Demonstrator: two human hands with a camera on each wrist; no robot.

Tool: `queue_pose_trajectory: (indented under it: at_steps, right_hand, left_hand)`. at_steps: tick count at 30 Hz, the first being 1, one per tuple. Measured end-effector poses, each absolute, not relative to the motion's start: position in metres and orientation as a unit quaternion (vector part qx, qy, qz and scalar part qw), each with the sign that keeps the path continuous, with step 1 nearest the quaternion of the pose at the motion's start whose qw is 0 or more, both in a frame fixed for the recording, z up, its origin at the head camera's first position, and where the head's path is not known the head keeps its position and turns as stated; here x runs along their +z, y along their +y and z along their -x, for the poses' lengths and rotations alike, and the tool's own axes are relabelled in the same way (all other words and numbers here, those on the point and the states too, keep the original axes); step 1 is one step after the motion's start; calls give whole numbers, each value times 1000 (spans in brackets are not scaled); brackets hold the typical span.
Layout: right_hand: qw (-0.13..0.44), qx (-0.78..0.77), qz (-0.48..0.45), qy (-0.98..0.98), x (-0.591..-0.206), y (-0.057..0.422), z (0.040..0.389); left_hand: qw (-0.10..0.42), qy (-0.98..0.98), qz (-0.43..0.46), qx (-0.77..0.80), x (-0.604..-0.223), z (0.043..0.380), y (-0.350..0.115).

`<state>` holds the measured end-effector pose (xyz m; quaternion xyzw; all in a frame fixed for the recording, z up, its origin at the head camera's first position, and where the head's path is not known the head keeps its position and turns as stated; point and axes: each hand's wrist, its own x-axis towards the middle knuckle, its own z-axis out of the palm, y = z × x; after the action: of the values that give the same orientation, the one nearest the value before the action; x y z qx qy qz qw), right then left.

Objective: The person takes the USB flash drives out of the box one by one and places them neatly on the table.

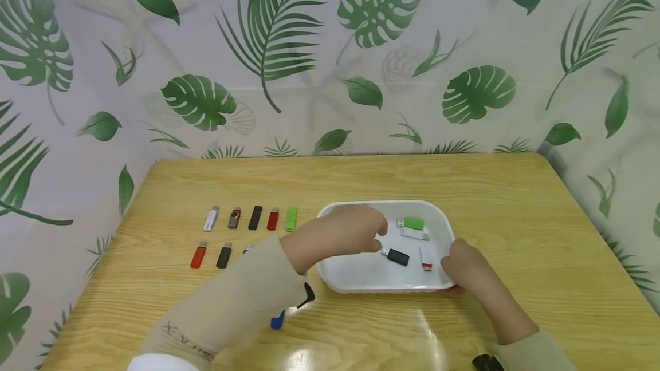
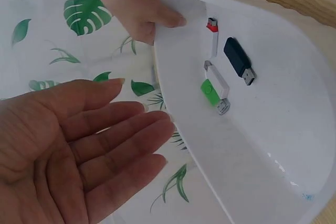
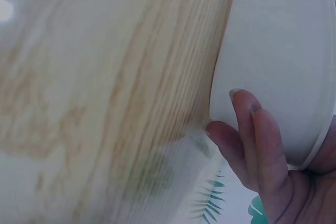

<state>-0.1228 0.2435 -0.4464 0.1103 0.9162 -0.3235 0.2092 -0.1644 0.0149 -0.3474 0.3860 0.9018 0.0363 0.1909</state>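
Observation:
A white plastic tray (image 1: 356, 288) sits on the wooden table, with several USB flash drives inside. Among them are a green one (image 1: 413, 223), a white one (image 1: 415, 234), a black one (image 1: 398, 257) and a white one with a red end (image 1: 425, 258). My left hand (image 1: 345, 233) hovers over the tray's left part. Its fingers are relaxed and its palm is bare in the left wrist view. With my right hand (image 1: 466, 265) I grip the tray's right end, thumb over the rim and fingers (image 3: 269, 145) against the outer wall.
Left of the tray, flash drives lie in rows, among them a red one (image 1: 198, 255), a black one (image 1: 224, 256) and a light green one (image 1: 291, 218). A blue one (image 1: 277, 320) shows beside my left sleeve, which covers others. Leaf-printed cloth (image 1: 309, 125) borders the table.

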Motion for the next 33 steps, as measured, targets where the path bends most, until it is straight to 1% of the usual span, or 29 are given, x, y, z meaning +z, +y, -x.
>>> queue_pose_trajectory:
  at_steps: [8,12,16,22,25,31,33]
  right_hand:
    - [208,-352,-119,905,-447,243,121]
    - [191,-362,-107,906,-447,246,119]
    - [180,-363,-94,909,-448,248,119]
    - [188,-366,-97,906,-449,245,119]
    - [191,-370,-99,904,-448,243,119]
    - [172,-340,-80,921,-446,244,120]
    - [174,-342,-81,920,-446,243,120]
  left_hand:
    - [256,856,-449,5,-365,187,54]
    - [255,829,-497,8,-372,196,76]
    - [231,810,-539,22,-379,201,97]
    - [212,805,-554,-2,-391,206,109]
    - [223,802,-555,-10,-399,209,111]
    - [239,789,-564,-33,-417,216,117]
    - [244,789,-562,-49,-424,217,118]
